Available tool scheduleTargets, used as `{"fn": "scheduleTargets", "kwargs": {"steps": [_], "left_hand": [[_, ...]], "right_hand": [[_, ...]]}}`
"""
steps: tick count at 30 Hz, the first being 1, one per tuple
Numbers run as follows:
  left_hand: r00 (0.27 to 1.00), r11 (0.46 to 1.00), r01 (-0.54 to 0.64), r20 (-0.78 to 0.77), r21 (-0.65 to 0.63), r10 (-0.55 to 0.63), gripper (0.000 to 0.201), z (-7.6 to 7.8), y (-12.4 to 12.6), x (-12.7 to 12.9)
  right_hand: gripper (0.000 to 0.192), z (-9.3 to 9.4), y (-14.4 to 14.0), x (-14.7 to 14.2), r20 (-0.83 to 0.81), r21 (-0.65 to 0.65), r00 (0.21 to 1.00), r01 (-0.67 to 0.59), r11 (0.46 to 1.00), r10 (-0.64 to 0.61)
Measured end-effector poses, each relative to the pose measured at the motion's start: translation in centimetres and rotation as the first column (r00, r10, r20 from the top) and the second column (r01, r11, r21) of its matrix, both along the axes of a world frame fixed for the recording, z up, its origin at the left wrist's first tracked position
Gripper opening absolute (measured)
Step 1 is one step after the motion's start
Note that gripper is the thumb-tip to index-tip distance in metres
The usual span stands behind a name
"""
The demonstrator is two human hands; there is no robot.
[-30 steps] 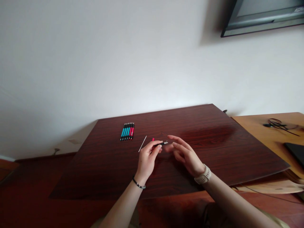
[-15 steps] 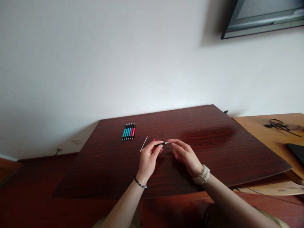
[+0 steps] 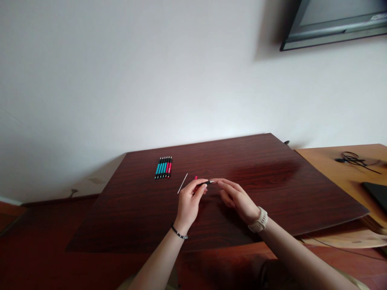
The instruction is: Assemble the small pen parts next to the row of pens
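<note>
My left hand (image 3: 190,203) pinches a short red and black pen (image 3: 203,183) above the dark wooden table (image 3: 272,189), its pale tip pointing right. My right hand (image 3: 236,196) has its fingertips at that tip, fingers slightly spread; whether they grip it is unclear. A thin white refill (image 3: 182,183) lies on the table just left of my left hand. Further left and back sits a neat row of several teal, black and red pens (image 3: 163,167).
A lighter wooden desk (image 3: 326,161) adjoins on the right, with a tangled black cable (image 3: 353,158) and a dark flat object (image 3: 377,192) at the edge. A wall-mounted screen (image 3: 335,22) hangs at top right. A white wall stands behind the table.
My right hand's fingers have drawn in and moved left until they meet the pen's tip. My left hand has kept its hold on the pen nearly still.
</note>
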State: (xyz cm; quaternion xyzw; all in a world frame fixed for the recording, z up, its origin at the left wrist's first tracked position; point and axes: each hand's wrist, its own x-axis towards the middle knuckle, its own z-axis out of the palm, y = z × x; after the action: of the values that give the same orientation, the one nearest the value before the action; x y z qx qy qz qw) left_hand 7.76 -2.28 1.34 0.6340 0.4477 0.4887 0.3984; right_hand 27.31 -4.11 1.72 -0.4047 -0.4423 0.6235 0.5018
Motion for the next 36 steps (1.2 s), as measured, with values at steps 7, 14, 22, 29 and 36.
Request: {"fn": "scheduleTargets", "kwargs": {"steps": [7,14,22,29,36], "left_hand": [[1.0,1.0,-0.002,-0.031,0.023,0.002,0.024,0.2,0.0,0.3],[0.999,0.999,0.003,-0.054,0.043,-0.001,0.024,0.0,-0.1,0.6],[0.999,0.999,0.042,-0.018,0.021,-0.041,0.022,0.1,-0.4,1.0],[0.997,0.998,0.066,-0.049,0.015,-0.065,0.022,0.0,-0.6,1.0],[0.987,0.989,0.139,-0.082,0.041,-0.135,0.022,0.1,-0.9,1.0]], "right_hand": [[0.037,0.0,0.1,0.2,0.133,0.052,0.988,-0.087,0.995,0.079],[0.04,-0.4,0.2,0.3,0.182,0.096,0.981,-0.081,0.992,0.062],[0.035,-0.2,0.1,0.6,0.267,0.238,0.962,-0.017,0.971,-0.049],[0.041,-0.2,0.1,1.5,0.344,0.244,0.939,-0.078,0.967,-0.011],[0.056,-1.0,0.4,0.5,0.005,0.002,0.997,-0.075,0.997,0.075]]}}
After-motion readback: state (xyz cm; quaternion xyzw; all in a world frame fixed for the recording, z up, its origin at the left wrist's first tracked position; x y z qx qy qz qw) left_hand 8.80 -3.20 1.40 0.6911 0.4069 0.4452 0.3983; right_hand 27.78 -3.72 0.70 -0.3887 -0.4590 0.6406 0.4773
